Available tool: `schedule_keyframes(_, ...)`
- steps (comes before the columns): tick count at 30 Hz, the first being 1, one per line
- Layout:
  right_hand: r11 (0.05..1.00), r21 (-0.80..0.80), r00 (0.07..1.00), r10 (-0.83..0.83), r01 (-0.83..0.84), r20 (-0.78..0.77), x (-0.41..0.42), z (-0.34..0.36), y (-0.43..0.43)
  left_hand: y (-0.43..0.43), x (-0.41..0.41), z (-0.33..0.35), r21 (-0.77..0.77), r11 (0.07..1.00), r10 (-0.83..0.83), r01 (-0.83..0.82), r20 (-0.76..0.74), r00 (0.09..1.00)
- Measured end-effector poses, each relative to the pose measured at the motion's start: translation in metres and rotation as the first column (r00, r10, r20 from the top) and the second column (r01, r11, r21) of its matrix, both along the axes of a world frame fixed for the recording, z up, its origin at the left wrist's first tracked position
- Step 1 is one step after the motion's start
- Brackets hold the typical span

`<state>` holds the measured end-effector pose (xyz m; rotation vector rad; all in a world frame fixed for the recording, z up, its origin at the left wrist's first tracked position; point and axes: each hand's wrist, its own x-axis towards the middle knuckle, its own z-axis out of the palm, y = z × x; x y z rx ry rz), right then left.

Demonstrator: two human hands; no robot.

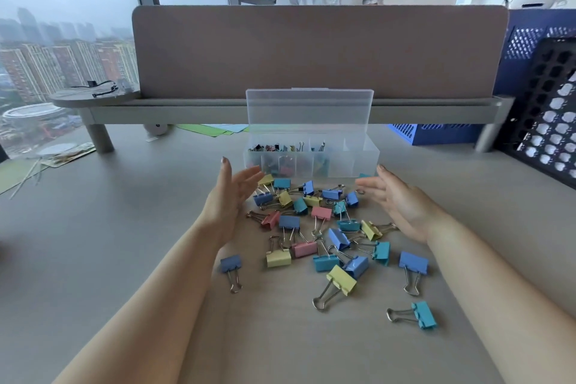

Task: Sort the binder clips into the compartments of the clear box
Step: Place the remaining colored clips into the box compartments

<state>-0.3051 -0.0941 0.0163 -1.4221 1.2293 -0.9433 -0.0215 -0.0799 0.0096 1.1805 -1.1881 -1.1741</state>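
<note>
While both hands, left (232, 196) and right (394, 198), flank the clips (314, 227) at frame centre, fingers released (probably to gather them), the box (311, 156) waits open just above.

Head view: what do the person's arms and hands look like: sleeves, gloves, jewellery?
Both forearms are bare to the frame edge: no sleeves, gloves, watch or bracelet. Left hand and right hand show no rings; the left thumbnail looks polished.

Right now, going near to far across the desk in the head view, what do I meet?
Lone teal binder clip → pile of binder clips → clear box → its upright lid → grey divider panel
</note>
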Motion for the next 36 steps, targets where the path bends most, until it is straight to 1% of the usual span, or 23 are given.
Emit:
schedule_keyframes(4,1.0,0.014,0.996,-0.024,0.023,0.083,-0.008,0.001,0.003,0.006,0.01,0.002,0.059,0.996,-0.058,0.061,-0.062,0.996)
schedule_keyframes(8,0.999,-0.042,0.999,-0.03,0.032,0.04,-0.009,0.002,0.007,0.01,0.018,0.001,0.087,0.99,-0.099,0.111,-0.133,0.986)
schedule_keyframes(11,0.999,-0.051,0.998,-0.018,0.021,0.052,-0.009,0.0,0.005,0.012,0.024,0.001,0.1,0.986,-0.111,0.135,-0.215,0.97)
schedule_keyframes(13,0.999,-0.032,0.995,-0.021,0.024,0.097,-0.013,-0.002,0.004,0.012,0.029,0.0,0.115,0.983,-0.108,0.145,-0.286,0.952)
schedule_keyframes(16,0.999,0.008,0.976,-0.034,0.033,0.214,-0.018,-0.003,0.002,0.012,0.034,0.001,0.122,0.98,-0.103,0.157,-0.368,0.924)
schedule_keyframes(19,0.997,0.04,0.953,-0.074,0.065,0.295,-0.02,-0.005,0.0,0.013,0.034,0.0,0.127,0.979,-0.102,0.16,-0.377,0.92)
schedule_keyframes(23,0.99,0.035,0.944,-0.138,0.134,0.299,-0.016,-0.005,-0.001,0.012,0.034,0.0,0.13,0.979,-0.097,0.155,-0.373,0.923)
schedule_keyframes(25,0.977,0.02,0.942,-0.212,0.214,0.262,-0.014,-0.005,-0.001,0.012,0.034,0.0,0.135,0.98,-0.09,0.149,-0.368,0.925)
schedule_keyframes(27,0.965,-0.03,0.954,-0.253,0.261,0.158,-0.011,-0.006,-0.002,0.011,0.033,0.0,0.139,0.979,-0.089,0.146,-0.353,0.931)
schedule_keyframes(28,0.967,-0.068,0.967,-0.24,0.246,0.082,-0.01,-0.007,-0.002,0.011,0.032,0.0,0.138,0.98,-0.091,0.145,-0.338,0.937)
schedule_keyframes(30,0.978,-0.14,0.98,-0.169,0.154,-0.104,-0.008,-0.009,-0.004,0.01,0.029,0.0,0.134,0.981,-0.091,0.138,-0.305,0.948)
schedule_keyframes(32,0.984,-0.163,0.952,-0.116,0.071,-0.282,-0.004,-0.012,-0.006,0.009,0.027,0.0,0.134,0.983,-0.089,0.129,-0.267,0.959)
schedule_keyframes(34,0.985,-0.167,0.921,-0.093,0.032,-0.377,0.002,-0.012,-0.007,0.01,0.025,0.001,0.136,0.984,-0.084,0.114,-0.208,0.975)
schedule_keyframes(36,0.981,-0.196,0.899,-0.089,0.004,-0.429,0.008,-0.012,-0.007,0.011,0.02,0.002,0.115,0.992,-0.045,0.057,-0.1,0.994)
